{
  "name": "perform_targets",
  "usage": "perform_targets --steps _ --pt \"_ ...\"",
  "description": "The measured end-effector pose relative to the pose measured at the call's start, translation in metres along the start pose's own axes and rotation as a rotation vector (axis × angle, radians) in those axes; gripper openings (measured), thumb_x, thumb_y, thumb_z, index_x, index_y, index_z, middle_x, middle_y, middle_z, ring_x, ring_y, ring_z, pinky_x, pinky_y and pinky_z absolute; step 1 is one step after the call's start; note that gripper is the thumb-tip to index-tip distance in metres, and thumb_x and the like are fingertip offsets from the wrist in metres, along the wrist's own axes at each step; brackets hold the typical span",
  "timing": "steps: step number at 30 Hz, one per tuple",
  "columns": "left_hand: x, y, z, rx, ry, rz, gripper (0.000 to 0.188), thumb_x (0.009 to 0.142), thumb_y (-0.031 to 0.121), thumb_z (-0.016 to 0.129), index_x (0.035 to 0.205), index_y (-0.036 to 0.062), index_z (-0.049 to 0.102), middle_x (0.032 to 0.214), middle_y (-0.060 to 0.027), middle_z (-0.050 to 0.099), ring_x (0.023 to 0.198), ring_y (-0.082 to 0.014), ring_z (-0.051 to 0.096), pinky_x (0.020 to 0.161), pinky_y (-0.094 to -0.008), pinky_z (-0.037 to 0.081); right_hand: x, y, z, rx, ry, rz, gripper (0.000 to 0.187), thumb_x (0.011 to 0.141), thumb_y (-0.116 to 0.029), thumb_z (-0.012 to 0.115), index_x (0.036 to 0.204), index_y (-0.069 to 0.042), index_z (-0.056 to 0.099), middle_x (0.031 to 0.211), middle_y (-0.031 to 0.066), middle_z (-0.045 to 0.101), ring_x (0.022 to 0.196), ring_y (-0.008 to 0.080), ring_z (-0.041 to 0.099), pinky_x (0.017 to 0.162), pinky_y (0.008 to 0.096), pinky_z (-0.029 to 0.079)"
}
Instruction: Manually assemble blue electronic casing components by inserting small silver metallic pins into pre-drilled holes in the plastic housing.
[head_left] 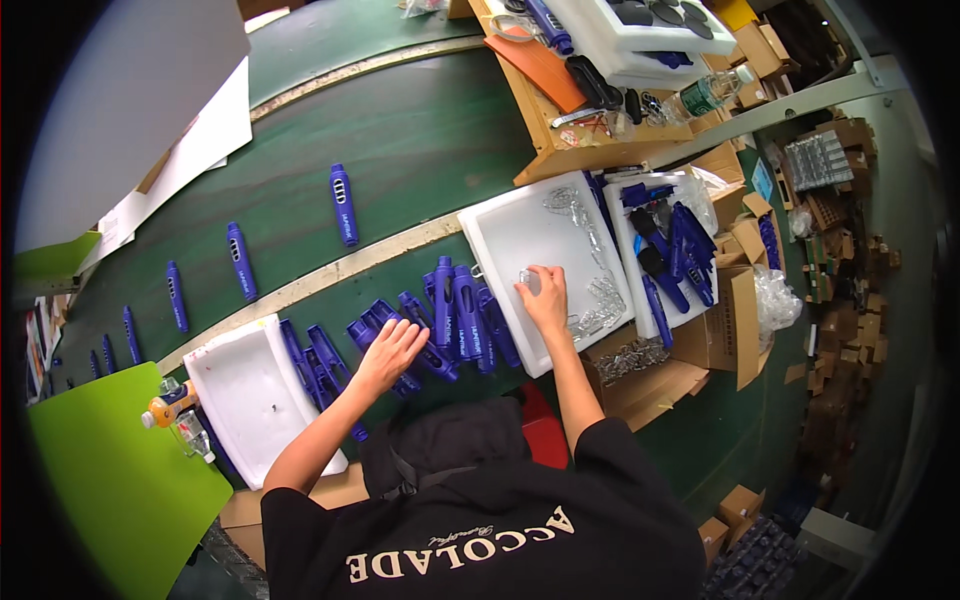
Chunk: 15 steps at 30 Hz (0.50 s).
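Observation:
Over the white foam tray (pixel 500 300) on the right, my right hand (pixel 545 300) pinches a small clear plastic piece (pixel 530 283) between thumb and fingers. Several more clear pieces (pixel 603 300) lie along that tray's right side. My left hand (pixel 394 352) rests on a heap of blue pen-shaped plastic casings, its fingers stretched out and partly covering them. To its right, blue casings (pixel 465 315) with long window slots lie side by side, touching the tray's left edge. Whether the left fingers grip a casing cannot be made out.
A line of blue casings (pixel 343 205) lies on the green conveyor belt (pixel 420 130) ahead. A white foam tray (pixel 240 400) stands at left, beside bottles (pixel 172 403). At right are a foam tray of blue and black parts (pixel 665 250) and cardboard boxes (pixel 735 320). A wooden shelf (pixel 560 150) stands beyond.

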<state>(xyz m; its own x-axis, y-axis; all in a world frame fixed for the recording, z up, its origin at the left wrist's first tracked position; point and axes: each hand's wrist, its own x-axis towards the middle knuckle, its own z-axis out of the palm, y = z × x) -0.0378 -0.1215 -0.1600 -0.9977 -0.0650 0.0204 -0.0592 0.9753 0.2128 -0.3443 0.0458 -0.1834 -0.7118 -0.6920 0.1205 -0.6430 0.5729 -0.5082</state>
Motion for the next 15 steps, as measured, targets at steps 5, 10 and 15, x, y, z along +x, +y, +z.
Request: perform_targets --steps 5,10,15 --pt "-0.009 -0.009 -0.007 -0.078 0.042 0.045 0.046 0.083 0.011 0.063 0.128 0.0023 0.055 0.113 -0.0124 0.054 0.113 -0.0282 0.053 0.102 -0.0404 0.042 -0.004 0.024 0.000 0.113 -0.010 0.091 0.034 0.081 -0.011 0.075 0.110 0.002 0.063 0.098 0.0154 0.064 0.087 0.0285 0.066 0.074 0.0360 0.056" --pt "-0.027 0.007 -0.030 -0.346 0.350 -0.198 0.058 0.086 0.013 0.066 0.139 -0.0027 0.047 0.120 -0.0181 0.056 0.112 -0.0354 0.055 0.098 -0.0427 0.045 -0.020 -0.020 -0.040 0.862 -0.128 0.428 0.022 0.093 -0.004 0.065 0.112 0.007 0.063 0.096 0.0159 0.070 0.076 0.0208 0.070 0.069 0.0295 0.061" --pt "-0.026 0.060 -0.029 -1.204 0.691 -0.938 0.039 0.107 0.021 0.036 0.131 -0.0058 0.053 0.101 -0.0177 0.065 0.091 -0.0221 0.065 0.083 -0.0354 0.051 -0.048 -0.131 -0.089 1.256 -0.194 0.461 0.017 0.094 -0.001 0.065 0.109 0.008 0.066 0.095 0.0150 0.071 0.081 0.0199 0.072 0.065 0.0284 0.061"
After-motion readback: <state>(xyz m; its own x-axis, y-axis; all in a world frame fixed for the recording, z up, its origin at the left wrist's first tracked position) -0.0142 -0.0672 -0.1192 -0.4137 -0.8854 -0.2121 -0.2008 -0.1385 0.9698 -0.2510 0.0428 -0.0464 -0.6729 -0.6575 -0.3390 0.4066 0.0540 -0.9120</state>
